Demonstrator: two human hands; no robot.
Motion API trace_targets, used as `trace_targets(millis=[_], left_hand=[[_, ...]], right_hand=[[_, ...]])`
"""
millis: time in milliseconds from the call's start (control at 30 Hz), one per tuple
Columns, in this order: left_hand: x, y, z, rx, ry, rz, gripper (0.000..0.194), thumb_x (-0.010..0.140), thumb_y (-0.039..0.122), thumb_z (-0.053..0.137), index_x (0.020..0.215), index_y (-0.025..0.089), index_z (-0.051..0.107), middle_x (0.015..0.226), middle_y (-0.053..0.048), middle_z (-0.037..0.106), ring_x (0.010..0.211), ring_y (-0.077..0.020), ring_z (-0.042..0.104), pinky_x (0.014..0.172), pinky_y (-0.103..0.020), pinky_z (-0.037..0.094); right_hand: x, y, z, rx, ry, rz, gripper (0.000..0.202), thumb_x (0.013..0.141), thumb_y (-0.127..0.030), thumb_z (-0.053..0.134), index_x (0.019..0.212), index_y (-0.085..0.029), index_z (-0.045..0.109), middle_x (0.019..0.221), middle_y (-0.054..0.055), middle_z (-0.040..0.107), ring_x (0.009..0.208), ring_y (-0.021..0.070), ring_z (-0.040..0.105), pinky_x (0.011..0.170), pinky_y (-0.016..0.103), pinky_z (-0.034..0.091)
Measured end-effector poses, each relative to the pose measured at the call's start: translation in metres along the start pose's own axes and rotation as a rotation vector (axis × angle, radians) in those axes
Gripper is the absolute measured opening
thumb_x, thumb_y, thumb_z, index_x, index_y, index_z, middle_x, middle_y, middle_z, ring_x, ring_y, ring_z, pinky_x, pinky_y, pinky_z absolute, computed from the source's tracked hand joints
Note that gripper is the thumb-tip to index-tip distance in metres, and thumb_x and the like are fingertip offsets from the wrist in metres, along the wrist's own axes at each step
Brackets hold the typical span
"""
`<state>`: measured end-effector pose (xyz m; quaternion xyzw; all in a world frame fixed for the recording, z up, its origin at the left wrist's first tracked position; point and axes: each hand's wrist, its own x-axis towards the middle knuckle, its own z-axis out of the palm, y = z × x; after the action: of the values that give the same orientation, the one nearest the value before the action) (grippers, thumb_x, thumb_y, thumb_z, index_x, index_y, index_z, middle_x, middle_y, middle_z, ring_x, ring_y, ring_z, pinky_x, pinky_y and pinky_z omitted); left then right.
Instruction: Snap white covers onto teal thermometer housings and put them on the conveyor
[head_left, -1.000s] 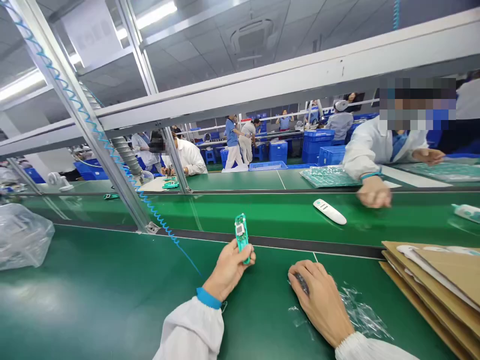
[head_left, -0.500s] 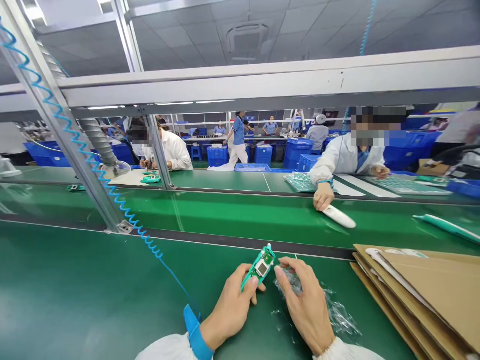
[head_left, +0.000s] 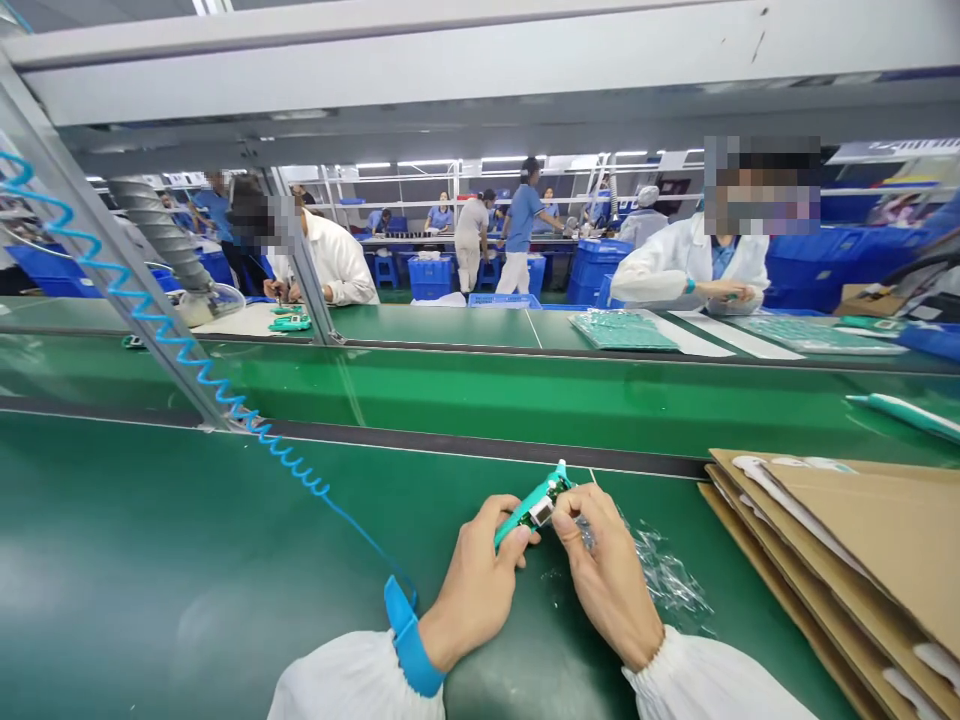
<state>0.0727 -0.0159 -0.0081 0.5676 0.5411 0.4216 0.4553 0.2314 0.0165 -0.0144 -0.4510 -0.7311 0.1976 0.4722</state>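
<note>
Here the left hand [head_left: 480,580] and right hand [head_left: 607,580] pinch the circuit board [head_left: 536,505] near the belt edge [head_left: 450,445].

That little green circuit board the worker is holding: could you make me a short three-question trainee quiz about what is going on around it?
1. True or false: both hands touch the green circuit board.
2. What lies on the green bench under the right hand? A) clear plastic wrap B) a screwdriver C) a blue crate
3. Fill in: the blue wrist strap on the left hand joins a blue ____ cord.

Key
1. True: the left fingers grip its lower end, the right fingertips meet its middle.
2. A, the clear plastic wrap.
3. Coiled.
</note>
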Motion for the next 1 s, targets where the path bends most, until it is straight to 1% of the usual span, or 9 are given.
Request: trace_targets(millis=[133,233,333,433,633,733,833,900,1000], left_hand=[[0.004,-0.005,-0.002,0.051,0.172,-0.053,0.026,0.098,0.039,0.047,0.112,0.021,0.059,0.077,-0.004,0.071,0.066,-0.0187,0.059,0.067,-0.033,0.044],[0.013,-0.013,-0.012,-0.127,0.268,-0.075,0.028,0.096,0.044,0.049,0.108,0.02,0.057,0.084,-0.006,0.071,0.061,-0.0159,0.056,0.063,-0.031,0.044],[0.02,-0.013,-0.022,-0.319,0.247,-0.031,0.028,0.09,0.041,0.06,0.105,0.018,0.059,0.098,-0.009,0.073,0.067,-0.0146,0.058,0.069,-0.031,0.046],[0.019,-0.007,-0.026,-0.363,0.207,-0.028,0.028,0.084,0.039,0.066,0.101,0.016,0.063,0.095,-0.009,0.073,0.07,-0.0151,0.059,0.074,-0.031,0.046],[0.016,0.0,-0.024,-0.414,0.155,-0.008,0.03,0.078,0.037,0.071,0.098,0.016,0.065,0.097,-0.009,0.074,0.074,-0.0159,0.06,0.077,-0.032,0.047],[0.016,-0.001,-0.024,-0.403,0.149,-0.021,0.033,0.075,0.038,0.072,0.098,0.016,0.067,0.096,-0.009,0.074,0.075,-0.0171,0.061,0.077,-0.032,0.046],[0.019,-0.005,-0.028,-0.327,0.16,-0.028,0.043,0.071,0.046,0.075,0.1,0.015,0.069,0.094,-0.008,0.073,0.079,-0.0199,0.061,0.078,-0.033,0.044],[0.025,-0.011,-0.031,-0.273,0.146,-0.058,0.052,0.068,0.055,0.075,0.102,0.015,0.07,0.086,-0.007,0.071,0.077,-0.0214,0.06,0.076,-0.034,0.043],[0.036,-0.022,-0.033,-0.25,0.113,-0.059,0.061,0.067,0.063,0.075,0.106,0.017,0.069,0.085,-0.005,0.069,0.079,-0.0227,0.059,0.076,-0.034,0.041]], right_hand=[[0.001,-0.001,-0.005,-0.035,-0.015,-0.011,0.032,0.104,-0.039,0.041,0.077,-0.023,0.048,0.081,0.002,0.055,0.079,0.0201,0.05,0.074,0.035,0.039],[0.002,0.015,-0.018,-0.251,0.028,0.008,0.032,0.101,-0.043,0.039,0.077,-0.024,0.052,0.084,0.005,0.059,0.082,0.0241,0.052,0.074,0.039,0.038],[0.006,0.045,-0.033,-0.566,-0.003,0.168,0.037,0.094,-0.052,0.041,0.076,-0.025,0.059,0.085,0.008,0.063,0.086,0.0316,0.055,0.071,0.043,0.036],[0.006,0.068,-0.041,-0.629,-0.083,0.339,0.037,0.09,-0.056,0.043,0.086,-0.025,0.063,0.089,0.008,0.067,0.088,0.0329,0.06,0.069,0.043,0.039],[-0.019,0.049,-0.048,-0.684,-0.083,0.252,0.042,0.097,-0.044,0.033,0.124,-0.022,0.057,0.119,0.012,0.065,0.107,0.0319,0.062,0.079,0.048,0.047],[-0.031,0.009,-0.085,-0.598,-0.308,0.203,0.039,0.096,-0.048,0.043,0.123,-0.027,0.061,0.131,0.011,0.062,0.117,0.0318,0.059,0.09,0.05,0.047],[-0.023,-0.044,-0.138,-0.307,-0.822,0.193,0.039,0.09,-0.05,0.061,0.122,-0.029,0.066,0.124,0.007,0.069,0.113,0.0255,0.064,0.098,0.039,0.048],[-0.005,-0.066,-0.173,-0.143,-1.064,0.263,0.041,0.089,-0.051,0.064,0.121,-0.025,0.068,0.117,0.006,0.072,0.103,0.0217,0.067,0.093,0.033,0.051],[0.026,-0.057,-0.225,-0.198,-0.961,0.395,0.045,0.093,-0.05,0.06,0.126,-0.022,0.065,0.12,0.007,0.072,0.103,0.0199,0.068,0.092,0.032,0.052]])
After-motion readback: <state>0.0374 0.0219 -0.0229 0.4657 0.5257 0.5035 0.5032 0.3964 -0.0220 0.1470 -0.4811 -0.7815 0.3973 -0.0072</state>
